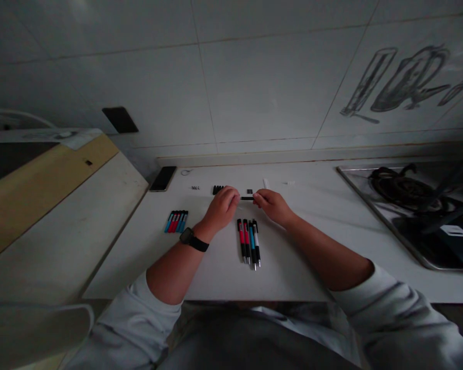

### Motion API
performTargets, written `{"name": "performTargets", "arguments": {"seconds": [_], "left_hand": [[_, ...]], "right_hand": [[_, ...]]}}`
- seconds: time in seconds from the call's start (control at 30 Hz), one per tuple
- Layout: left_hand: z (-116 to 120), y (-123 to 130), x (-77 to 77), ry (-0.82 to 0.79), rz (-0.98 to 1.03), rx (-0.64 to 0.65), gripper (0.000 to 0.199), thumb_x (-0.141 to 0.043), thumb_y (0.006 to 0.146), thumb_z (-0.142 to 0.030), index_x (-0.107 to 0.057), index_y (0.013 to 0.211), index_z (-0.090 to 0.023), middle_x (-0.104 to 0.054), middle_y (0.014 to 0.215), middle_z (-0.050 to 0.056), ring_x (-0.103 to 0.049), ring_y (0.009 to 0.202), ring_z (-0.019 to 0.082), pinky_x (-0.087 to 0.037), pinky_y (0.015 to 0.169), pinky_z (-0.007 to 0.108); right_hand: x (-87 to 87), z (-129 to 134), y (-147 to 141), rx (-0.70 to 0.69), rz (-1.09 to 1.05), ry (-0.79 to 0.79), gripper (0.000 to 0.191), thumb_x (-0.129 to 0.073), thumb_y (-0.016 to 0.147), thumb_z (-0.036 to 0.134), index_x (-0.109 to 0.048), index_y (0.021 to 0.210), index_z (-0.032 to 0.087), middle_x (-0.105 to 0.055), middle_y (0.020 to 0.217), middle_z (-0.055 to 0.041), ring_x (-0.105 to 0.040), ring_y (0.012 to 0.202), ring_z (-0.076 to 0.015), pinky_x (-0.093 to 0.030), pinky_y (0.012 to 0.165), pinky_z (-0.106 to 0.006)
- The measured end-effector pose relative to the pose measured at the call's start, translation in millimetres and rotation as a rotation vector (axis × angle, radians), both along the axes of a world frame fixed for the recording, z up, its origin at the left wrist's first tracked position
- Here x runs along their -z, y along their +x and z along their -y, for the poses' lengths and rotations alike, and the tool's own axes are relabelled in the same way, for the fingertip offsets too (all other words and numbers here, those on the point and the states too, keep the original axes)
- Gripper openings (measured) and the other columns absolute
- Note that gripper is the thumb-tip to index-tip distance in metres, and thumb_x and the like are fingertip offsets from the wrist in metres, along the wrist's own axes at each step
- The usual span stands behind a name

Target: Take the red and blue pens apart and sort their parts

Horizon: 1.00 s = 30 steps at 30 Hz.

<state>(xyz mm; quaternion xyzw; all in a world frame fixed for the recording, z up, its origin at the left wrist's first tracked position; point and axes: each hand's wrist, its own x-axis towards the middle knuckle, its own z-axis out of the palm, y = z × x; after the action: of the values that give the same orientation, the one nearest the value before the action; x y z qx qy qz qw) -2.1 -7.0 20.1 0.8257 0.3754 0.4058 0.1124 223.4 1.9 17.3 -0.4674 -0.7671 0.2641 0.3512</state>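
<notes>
One black rod (pixel 247 198), long axis left-right, between fingers (pixel 258 197)

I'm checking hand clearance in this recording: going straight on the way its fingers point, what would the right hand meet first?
Beyond the thin black piece it holds, the right hand would probably meet the left hand, at the piece's other end; depth is uncertain here.

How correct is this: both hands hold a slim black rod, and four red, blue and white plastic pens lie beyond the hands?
One error: the head view shows the four pens lying on the near side. The left hand and right hand do hold the slim black rod.
</notes>
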Motion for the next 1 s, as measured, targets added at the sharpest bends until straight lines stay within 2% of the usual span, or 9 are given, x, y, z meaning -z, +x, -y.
{"name": "performTargets", "arguments": {"seconds": [0.13,0.23,0.3,0.47,0.6,0.73,0.87,0.93,1.0], "left_hand": [[-1.1,0.3,1.5,-0.024,0.043,0.008,0.027,-0.035,0.110,-0.032,-0.055,0.096,-0.022,-0.062,0.102,0.008,-0.059,0.103,0.021,-0.050,0.097,0.040],[-2.2,-0.7,1.8,-0.019,0.066,-0.008,0.027,-0.035,0.110,-0.032,-0.055,0.096,-0.022,-0.062,0.103,0.008,-0.058,0.104,0.021,-0.050,0.097,0.040],[-2.4,-1.3,1.3,-0.002,0.072,-0.024,0.026,-0.036,0.110,-0.032,-0.054,0.095,-0.022,-0.061,0.104,0.008,-0.058,0.104,0.021,-0.049,0.098,0.040],[-1.4,-1.2,0.0,0.023,0.043,-0.028,0.024,-0.037,0.110,-0.032,-0.054,0.096,-0.022,-0.061,0.105,0.009,-0.058,0.105,0.022,-0.049,0.098,0.040],[-0.7,-1.0,-0.3,0.039,0.039,-0.047,0.023,-0.037,0.110,-0.031,-0.053,0.095,-0.022,-0.061,0.104,0.009,-0.058,0.105,0.022,-0.050,0.098,0.041],[-0.8,-0.7,-0.5,0.040,0.040,-0.033,0.024,-0.037,0.110,-0.031,-0.054,0.095,-0.022,-0.061,0.104,0.009,-0.059,0.104,0.022,-0.050,0.097,0.040],[-1.3,-0.3,0.4,0.032,0.046,-0.052,0.023,-0.038,0.109,-0.030,-0.054,0.095,-0.022,-0.061,0.104,0.009,-0.059,0.104,0.022,-0.050,0.097,0.040],[-1.1,-0.4,0.4,0.033,0.046,-0.052,0.023,-0.038,0.109,-0.030,-0.054,0.095,-0.022,-0.061,0.104,0.009,-0.058,0.104,0.022,-0.050,0.098,0.040],[-0.7,-0.7,0.0,0.028,0.038,-0.041,0.023,-0.038,0.109,-0.030,-0.055,0.095,-0.022,-0.061,0.103,0.009,-0.058,0.103,0.022,-0.050,0.097,0.040]], "right_hand": [[3.2,1.8,-3.0,0.001,-0.008,0.061,0.035,-0.048,0.100,0.047,-0.066,0.083,0.021,-0.067,0.083,-0.0055,-0.061,0.081,-0.0191,-0.044,0.076,-0.030],[5.3,3.2,-3.7,0.006,-0.096,0.078,0.026,-0.059,0.095,0.046,-0.066,0.097,0.022,-0.069,0.095,-0.0066,-0.062,0.082,-0.0185,-0.046,0.074,-0.029],[5.2,4.7,-3.9,0.004,-0.142,0.042,0.029,-0.060,0.095,0.049,-0.064,0.105,0.022,-0.070,0.098,-0.0065,-0.063,0.081,-0.0178,-0.047,0.072,-0.029],[3.2,6.3,-4.7,-0.050,-0.089,-0.087,0.037,-0.046,0.102,0.051,-0.063,0.088,0.021,-0.066,0.079,-0.0022,-0.060,0.073,-0.0163,-0.046,0.072,-0.029],[3.3,5.9,-6.5,-0.031,-0.178,-0.118,0.032,-0.061,0.094,0.052,-0.062,0.104,0.022,-0.069,0.089,-0.0017,-0.061,0.075,-0.0157,-0.048,0.071,-0.028],[5.3,4.9,-8.4,-0.081,-0.200,-0.267,0.043,-0.043,0.101,0.058,-0.061,0.087,0.021,-0.065,0.075,-0.0016,-0.060,0.067,-0.0154,-0.049,0.066,-0.028],[7.9,4.3,-9.8,-0.045,-0.238,-0.234,0.032,-0.063,0.091,0.054,-0.060,0.100,0.023,-0.068,0.082,0.0000,-0.061,0.067,-0.0150,-0.049,0.065,-0.028],[8.0,4.6,-10.4,-0.036,-0.270,-0.270,0.035,-0.060,0.092,0.057,-0.059,0.103,0.023,-0.069,0.085,-0.0009,-0.061,0.066,-0.0149,-0.049,0.062,-0.028],[7.2,4.9,-10.9,-0.050,-0.270,-0.326,0.039,-0.050,0.098,0.059,-0.059,0.094,0.022,-0.069,0.081,-0.0023,-0.060,0.064,-0.0148,-0.048,0.060,-0.027]]}}
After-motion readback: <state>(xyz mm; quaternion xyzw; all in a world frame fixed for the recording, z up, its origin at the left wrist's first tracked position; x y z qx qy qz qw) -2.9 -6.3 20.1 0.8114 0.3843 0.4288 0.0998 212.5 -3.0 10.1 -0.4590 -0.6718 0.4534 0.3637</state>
